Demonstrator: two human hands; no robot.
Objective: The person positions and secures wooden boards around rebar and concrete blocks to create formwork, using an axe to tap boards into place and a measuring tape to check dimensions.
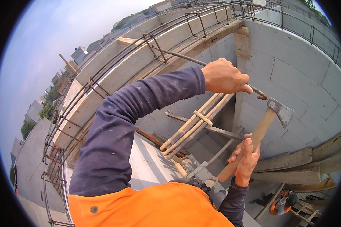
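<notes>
Presently, your left hand (225, 77) has its grip wrapped around a metal rod (183, 57) running from far left to near right; its hooked end (262, 95) projects just right of that grip. Your right hand (247, 158) holds the hatchet (264, 124) by its wooden handle, long axis from near left to far right. The blade (283, 113) lies far and right of the right grip, near the hook; contact cannot be confirmed.
</notes>
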